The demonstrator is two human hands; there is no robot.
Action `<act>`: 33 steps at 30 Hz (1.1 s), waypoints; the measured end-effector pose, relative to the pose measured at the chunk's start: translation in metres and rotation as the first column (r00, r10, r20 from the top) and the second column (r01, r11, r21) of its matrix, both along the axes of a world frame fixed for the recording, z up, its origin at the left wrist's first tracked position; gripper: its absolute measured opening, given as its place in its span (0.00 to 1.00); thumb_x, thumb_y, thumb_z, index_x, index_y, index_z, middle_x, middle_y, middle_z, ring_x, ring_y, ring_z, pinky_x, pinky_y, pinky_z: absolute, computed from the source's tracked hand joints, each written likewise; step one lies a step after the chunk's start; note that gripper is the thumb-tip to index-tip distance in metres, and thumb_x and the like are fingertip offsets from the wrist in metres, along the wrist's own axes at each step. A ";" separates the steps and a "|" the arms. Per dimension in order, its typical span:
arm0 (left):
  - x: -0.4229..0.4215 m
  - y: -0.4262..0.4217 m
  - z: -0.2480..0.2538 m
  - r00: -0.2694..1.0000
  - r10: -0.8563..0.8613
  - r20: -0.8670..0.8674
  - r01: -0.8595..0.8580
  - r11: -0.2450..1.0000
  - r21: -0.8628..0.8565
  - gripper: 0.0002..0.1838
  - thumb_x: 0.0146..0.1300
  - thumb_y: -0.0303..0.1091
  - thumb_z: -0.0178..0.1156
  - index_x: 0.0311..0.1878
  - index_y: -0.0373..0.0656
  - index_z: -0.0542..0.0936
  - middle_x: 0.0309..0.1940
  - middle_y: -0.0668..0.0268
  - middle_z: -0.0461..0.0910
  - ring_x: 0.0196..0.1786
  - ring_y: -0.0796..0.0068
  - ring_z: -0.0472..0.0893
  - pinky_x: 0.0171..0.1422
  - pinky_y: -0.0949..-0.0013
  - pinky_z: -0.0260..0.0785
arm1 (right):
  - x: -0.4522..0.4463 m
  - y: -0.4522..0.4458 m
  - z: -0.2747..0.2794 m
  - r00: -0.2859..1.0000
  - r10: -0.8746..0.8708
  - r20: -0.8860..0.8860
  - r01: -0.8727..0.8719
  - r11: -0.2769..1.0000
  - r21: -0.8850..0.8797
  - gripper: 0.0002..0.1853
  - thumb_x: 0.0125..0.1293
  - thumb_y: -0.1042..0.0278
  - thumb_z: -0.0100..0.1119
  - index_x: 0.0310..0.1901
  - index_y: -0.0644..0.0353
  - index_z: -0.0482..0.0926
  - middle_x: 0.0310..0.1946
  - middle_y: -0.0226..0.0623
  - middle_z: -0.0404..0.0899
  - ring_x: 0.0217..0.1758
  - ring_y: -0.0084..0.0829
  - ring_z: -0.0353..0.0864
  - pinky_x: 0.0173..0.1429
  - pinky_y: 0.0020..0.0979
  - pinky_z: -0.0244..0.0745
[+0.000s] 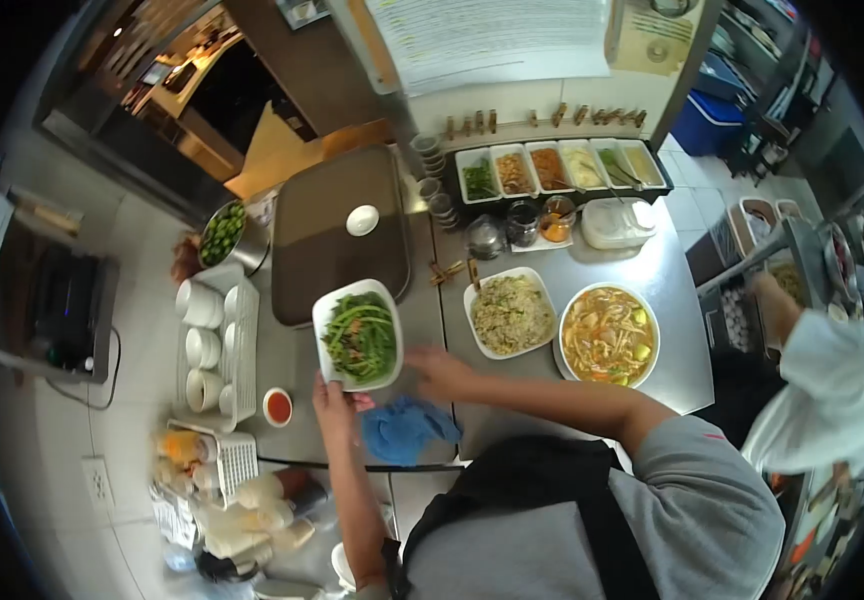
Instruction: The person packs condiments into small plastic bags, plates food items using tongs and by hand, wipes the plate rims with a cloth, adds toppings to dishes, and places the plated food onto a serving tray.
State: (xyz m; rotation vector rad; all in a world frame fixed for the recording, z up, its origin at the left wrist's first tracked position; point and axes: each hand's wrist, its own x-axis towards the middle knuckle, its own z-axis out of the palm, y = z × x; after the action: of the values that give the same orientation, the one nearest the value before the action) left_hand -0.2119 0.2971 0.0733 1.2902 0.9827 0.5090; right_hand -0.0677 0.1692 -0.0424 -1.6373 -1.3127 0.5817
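A white dish of green vegetables [360, 336] is held at its lower left edge by my left hand [336, 408], whose fingers are closed on the rim. My right hand [438, 375] is just right of the dish, blurred, and its fingertips are too unclear to read. Below the dish lies a crumpled blue cloth [407, 430]. On the steel counter to the right are a white dish of fried rice [512, 313] and a round bowl of noodle soup [609, 335]. A small cup of red sauce [278, 407] stands to the left.
A brown tray [337, 220] with a small white dish [362, 220] lies beyond the vegetables. Garnish containers [547, 170] and jars line the back. White cups [202, 348] fill a rack at left, near a pot of limes [227, 235]. Another person's white sleeve [822, 380] is at right.
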 end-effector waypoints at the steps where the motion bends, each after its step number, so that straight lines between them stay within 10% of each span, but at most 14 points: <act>1: 0.004 0.025 -0.023 1.000 -0.015 0.024 0.015 1.000 0.026 0.15 0.70 0.33 0.39 0.53 0.35 0.67 0.25 0.59 0.77 0.19 0.74 0.76 0.21 0.72 0.75 | 0.029 -0.013 0.032 1.000 -0.027 -0.003 0.027 1.000 -0.008 0.24 0.55 0.73 0.59 0.56 0.60 0.75 0.56 0.49 0.75 0.60 0.45 0.73 0.66 0.39 0.66; 3: 0.024 0.064 -0.044 0.999 0.022 0.042 -0.024 0.999 0.039 0.15 0.70 0.33 0.39 0.53 0.33 0.66 0.25 0.58 0.77 0.19 0.73 0.76 0.21 0.72 0.74 | 0.091 -0.044 0.126 0.978 -0.202 -0.046 0.198 0.977 -0.079 0.19 0.53 0.76 0.60 0.50 0.57 0.80 0.54 0.44 0.78 0.57 0.44 0.75 0.63 0.40 0.69; 5: 0.044 0.095 -0.060 0.998 0.051 0.044 -0.054 0.996 0.067 0.15 0.70 0.33 0.39 0.53 0.33 0.65 0.25 0.58 0.77 0.19 0.72 0.77 0.21 0.71 0.74 | 0.188 -0.062 0.111 0.782 -0.542 0.307 0.535 0.837 0.115 0.17 0.54 0.75 0.60 0.48 0.54 0.81 0.43 0.40 0.82 0.44 0.40 0.82 0.47 0.37 0.77; 9: 0.084 0.155 -0.089 0.997 0.069 0.030 -0.073 0.984 0.160 0.15 0.70 0.33 0.40 0.53 0.32 0.64 0.26 0.57 0.77 0.20 0.71 0.77 0.21 0.69 0.75 | 0.354 -0.110 0.138 0.404 -0.814 0.419 0.801 0.535 0.268 0.12 0.59 0.72 0.57 0.44 0.58 0.83 0.34 0.47 0.83 0.37 0.43 0.83 0.44 0.37 0.77; 12: 0.107 0.197 -0.119 0.990 0.134 0.041 -0.138 0.983 0.121 0.14 0.71 0.33 0.42 0.51 0.32 0.63 0.26 0.57 0.77 0.21 0.70 0.78 0.22 0.66 0.76 | 0.411 -0.114 0.134 0.420 -0.629 0.654 0.736 0.657 0.159 0.10 0.60 0.69 0.59 0.43 0.55 0.84 0.33 0.44 0.84 0.33 0.41 0.83 0.40 0.39 0.78; 19: 0.135 0.241 -0.136 0.995 0.098 -0.022 -0.097 0.994 0.041 0.23 0.71 0.45 0.49 0.58 0.36 0.63 0.32 0.57 0.79 0.25 0.71 0.78 0.29 0.66 0.78 | 0.237 -0.019 0.157 0.923 -0.125 0.365 0.171 0.980 -0.097 0.07 0.61 0.69 0.60 0.38 0.61 0.84 0.34 0.39 0.83 0.37 0.32 0.83 0.41 0.31 0.77; 24: 0.119 0.177 -0.093 0.972 0.189 -0.137 -0.138 0.939 0.315 0.30 0.71 0.41 0.49 0.70 0.36 0.55 0.33 0.60 0.79 0.28 0.74 0.77 0.32 0.70 0.77 | 0.189 0.050 0.101 0.837 0.215 0.503 0.240 0.683 -0.690 0.19 0.49 0.51 0.66 0.37 0.57 0.85 0.33 0.44 0.83 0.43 0.41 0.83 0.45 0.37 0.79; 30: 0.018 0.028 -0.103 0.985 -0.053 -0.162 0.121 0.886 0.447 0.15 0.68 0.34 0.55 0.55 0.41 0.79 0.32 0.66 0.81 0.31 0.78 0.77 0.37 0.71 0.71 | 0.194 0.068 0.044 0.729 0.215 0.650 0.345 0.704 -0.620 0.23 0.44 0.46 0.68 0.33 0.59 0.86 0.28 0.42 0.83 0.39 0.40 0.84 0.45 0.37 0.79; 33: -0.024 -0.034 -0.102 0.973 0.035 -0.230 0.085 0.868 0.490 0.15 0.65 0.31 0.58 0.54 0.43 0.79 0.34 0.64 0.81 0.34 0.76 0.79 0.40 0.71 0.71 | 0.213 0.062 0.074 0.888 0.237 0.395 0.101 0.736 -0.670 0.22 0.42 0.49 0.71 0.34 0.57 0.86 0.28 0.40 0.84 0.37 0.37 0.85 0.43 0.35 0.79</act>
State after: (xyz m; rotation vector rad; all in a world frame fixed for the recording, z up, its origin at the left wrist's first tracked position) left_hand -0.2364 0.2631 -0.0290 1.8598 1.0645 0.6276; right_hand 0.1456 0.2311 0.0311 -2.4573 -1.6199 0.8198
